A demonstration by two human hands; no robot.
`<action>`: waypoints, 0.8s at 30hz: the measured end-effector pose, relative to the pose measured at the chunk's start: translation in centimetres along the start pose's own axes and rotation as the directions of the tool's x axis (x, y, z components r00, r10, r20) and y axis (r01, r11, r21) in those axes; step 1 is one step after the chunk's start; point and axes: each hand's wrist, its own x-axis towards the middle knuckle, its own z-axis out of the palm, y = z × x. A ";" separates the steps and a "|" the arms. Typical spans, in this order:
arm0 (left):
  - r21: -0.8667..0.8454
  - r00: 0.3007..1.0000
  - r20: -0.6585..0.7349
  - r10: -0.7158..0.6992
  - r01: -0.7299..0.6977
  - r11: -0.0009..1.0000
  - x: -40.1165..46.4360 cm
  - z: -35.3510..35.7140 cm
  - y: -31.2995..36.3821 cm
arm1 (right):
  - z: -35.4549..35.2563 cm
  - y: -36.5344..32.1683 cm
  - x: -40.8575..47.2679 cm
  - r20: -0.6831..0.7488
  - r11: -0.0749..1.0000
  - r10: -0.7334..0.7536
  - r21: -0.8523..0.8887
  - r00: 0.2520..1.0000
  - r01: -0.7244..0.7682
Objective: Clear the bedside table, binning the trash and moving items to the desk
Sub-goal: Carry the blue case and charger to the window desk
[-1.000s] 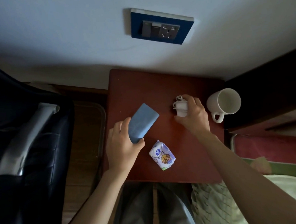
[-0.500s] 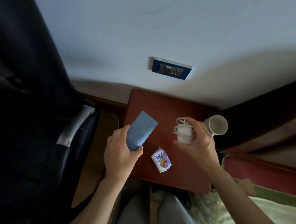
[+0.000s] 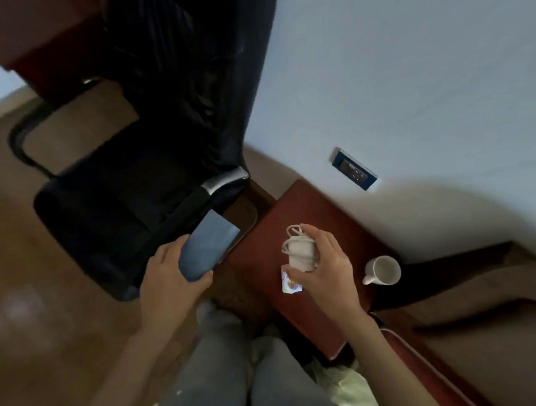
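1. While both hands were low over the bedside table [image 3: 324, 216] a second ago, they are now lifted clear of it and the view has swung left, bringing the black chair [image 3: 144, 169] and a red-brown furniture edge [image 3: 28, 39] at the top left into sight.
2. The left hand [image 3: 169, 279] is clenched round the lower end of a flat blue case [image 3: 208, 248], which now hangs over the gap between chair and table rather than over the tabletop.
3. The right hand [image 3: 323, 269] grasps a white charger wrapped in its cable [image 3: 300, 252], held above the table's near side.
4. I judge this to be the start of the carry to the desk: two items are off the table, and none has been set down yet.
5. Left on the table are the white mug [image 3: 384, 270], upright near the far right edge, and the snack wrapper [image 3: 290, 286], which looks like the trash to bin.
6. The wrapper is mostly hidden beneath the right hand; only a corner shows.
7. Whether the red-brown edge is the desk cannot be told, as it is cut off by the frame.
8. No bin is in view.
9. Motion blur softens the floor [image 3: 21, 294] and the charger's details, and the wall socket [image 3: 354, 169] is too small to read.
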 end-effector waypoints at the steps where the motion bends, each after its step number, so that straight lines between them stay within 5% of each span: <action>1: -0.017 0.999 -0.021 -0.035 0.034 0.999 -1.3 -1.0 -0.5 | 0.1 -1.1 -0.2 0.051 1.000 -0.024 0.004 0.998 0.024; 10: -0.091 0.910 -0.232 -0.344 0.332 0.939 -11.1 -9.3 -5.3 | 5.5 -10.2 -2.1 0.303 0.938 -0.345 0.080 0.888 0.337; 18: -0.344 0.773 -0.440 -0.457 0.326 0.881 -18.5 -17.8 -14.4 | 14.0 -20.9 -5.3 0.485 0.802 -0.554 0.091 0.677 0.591; 24: -0.344 0.718 -0.494 -0.490 0.356 0.869 -22.7 -25.5 -23.3 | 21.1 -29.0 -9.2 0.490 0.749 -0.613 0.112 0.620 0.653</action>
